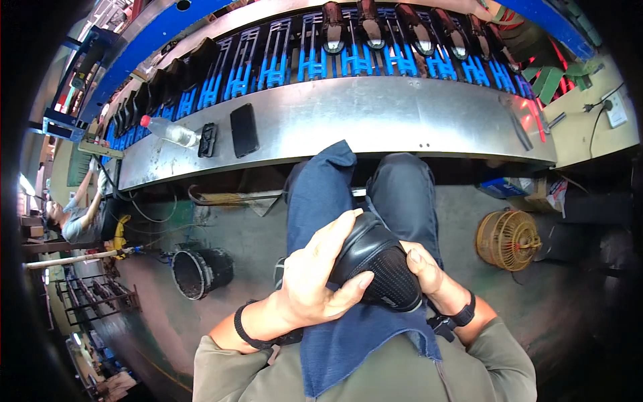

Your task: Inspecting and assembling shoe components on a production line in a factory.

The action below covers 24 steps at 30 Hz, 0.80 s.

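A black shoe with a smooth padded edge and a finely perforated side is held above my lap. My left hand grips it from the left, thumb pressed on the perforated part and fingers along the far edge. On the other side my right hand holds it, thumb up; most of its fingers are hidden behind the shoe. A dark blue cloth lies across my lap beneath it.
A metal bench bears a phone, a small black case and a plastic bottle. Dark shoes sit on a blue-barred conveyor behind. A bucket and yellow fan stand on the floor. Another person sits far left.
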{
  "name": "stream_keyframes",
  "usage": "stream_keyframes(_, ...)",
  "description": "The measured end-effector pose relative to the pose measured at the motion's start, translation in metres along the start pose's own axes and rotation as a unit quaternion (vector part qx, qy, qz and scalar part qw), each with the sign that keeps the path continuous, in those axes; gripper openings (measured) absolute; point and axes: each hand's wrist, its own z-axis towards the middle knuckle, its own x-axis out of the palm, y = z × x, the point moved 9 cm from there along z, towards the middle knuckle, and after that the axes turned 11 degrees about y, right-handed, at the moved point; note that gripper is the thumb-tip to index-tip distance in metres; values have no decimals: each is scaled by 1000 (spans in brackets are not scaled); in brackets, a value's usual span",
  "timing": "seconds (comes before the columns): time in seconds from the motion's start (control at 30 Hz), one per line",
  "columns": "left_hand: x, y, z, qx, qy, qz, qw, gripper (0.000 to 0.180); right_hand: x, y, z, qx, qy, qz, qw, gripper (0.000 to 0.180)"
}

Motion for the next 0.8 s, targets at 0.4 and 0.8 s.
stream_keyframes(0.4,16,18,35,30,129,-146,980,91,-19,5,-5,-133,-152,428,881,73)
stream_keyframes(0.8,0,-3,33,107,95,-103,984,85,-8,16,7,-148,-55,349,924,70)
